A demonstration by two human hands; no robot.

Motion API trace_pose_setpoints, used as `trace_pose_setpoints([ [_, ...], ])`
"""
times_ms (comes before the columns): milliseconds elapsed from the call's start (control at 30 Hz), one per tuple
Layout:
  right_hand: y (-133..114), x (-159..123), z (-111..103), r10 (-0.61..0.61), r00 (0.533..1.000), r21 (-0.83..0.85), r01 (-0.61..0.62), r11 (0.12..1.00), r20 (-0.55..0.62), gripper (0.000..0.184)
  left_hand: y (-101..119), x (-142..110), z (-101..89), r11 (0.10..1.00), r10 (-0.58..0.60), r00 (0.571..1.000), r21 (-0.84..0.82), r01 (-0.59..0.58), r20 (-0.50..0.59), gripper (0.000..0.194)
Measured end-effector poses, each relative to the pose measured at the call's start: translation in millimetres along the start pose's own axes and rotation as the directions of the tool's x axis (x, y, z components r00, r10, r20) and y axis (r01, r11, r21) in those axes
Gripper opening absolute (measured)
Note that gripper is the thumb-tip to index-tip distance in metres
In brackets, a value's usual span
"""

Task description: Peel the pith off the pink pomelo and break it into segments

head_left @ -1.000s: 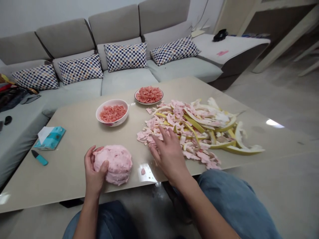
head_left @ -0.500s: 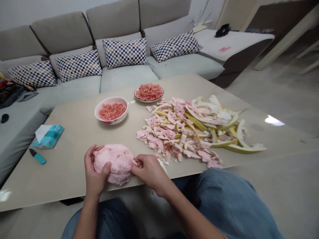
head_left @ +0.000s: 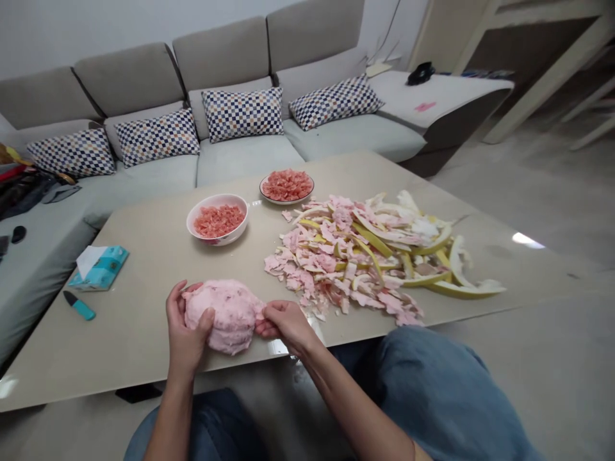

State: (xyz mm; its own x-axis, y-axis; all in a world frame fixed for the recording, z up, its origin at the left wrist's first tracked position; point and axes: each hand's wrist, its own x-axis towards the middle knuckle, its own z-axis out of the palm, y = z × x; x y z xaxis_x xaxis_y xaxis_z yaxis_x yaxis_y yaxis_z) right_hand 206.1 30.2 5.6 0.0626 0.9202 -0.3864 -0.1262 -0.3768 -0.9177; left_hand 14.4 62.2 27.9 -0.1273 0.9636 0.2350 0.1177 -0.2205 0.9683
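A peeled pink pomelo rests near the front edge of the beige table. My left hand is wrapped around its left side, thumb on top. At the fruit's right side my right hand has its fingers pinched on the pink pith. A pile of pink pith and yellow rind scraps lies to the right of my hands.
A white bowl and a plate of red fruit pieces stand further back. A tissue pack and a teal-handled knife lie at the left. A grey sofa with checked cushions runs behind the table.
My right hand left the scrap pile, came back to the pomelo's right side and pinched the pith. My left hand has kept its hold.
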Motion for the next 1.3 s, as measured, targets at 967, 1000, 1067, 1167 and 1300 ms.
trace_pose_setpoints([
  [967,-29,-32,7,-0.529,0.849,-0.343,0.501,0.794,0.015,0.017,-4,14,-27.0,0.979,-0.203,0.976,-0.005,0.204,0.074,0.074],
  [1000,-31,-30,8,-0.517,0.856,-0.356,0.482,0.800,-0.002,0.015,-2,14,-26.7,0.980,-0.197,0.977,-0.008,0.198,0.084,0.076],
  [1067,-34,-27,7,-0.501,0.865,-0.395,0.451,0.800,-0.028,0.011,-1,13,-25.3,0.983,-0.183,0.978,-0.014,0.186,0.104,0.077],
  [1167,-36,-25,4,-0.490,0.871,-0.420,0.436,0.796,-0.024,0.013,1,11,-22.2,0.985,-0.170,0.977,-0.010,0.173,0.128,0.077],
  [1300,-41,-23,3,-0.504,0.863,-0.456,0.455,0.765,0.017,0.017,1,11,-18.5,0.991,-0.132,0.984,0.005,0.132,0.124,0.076],
])
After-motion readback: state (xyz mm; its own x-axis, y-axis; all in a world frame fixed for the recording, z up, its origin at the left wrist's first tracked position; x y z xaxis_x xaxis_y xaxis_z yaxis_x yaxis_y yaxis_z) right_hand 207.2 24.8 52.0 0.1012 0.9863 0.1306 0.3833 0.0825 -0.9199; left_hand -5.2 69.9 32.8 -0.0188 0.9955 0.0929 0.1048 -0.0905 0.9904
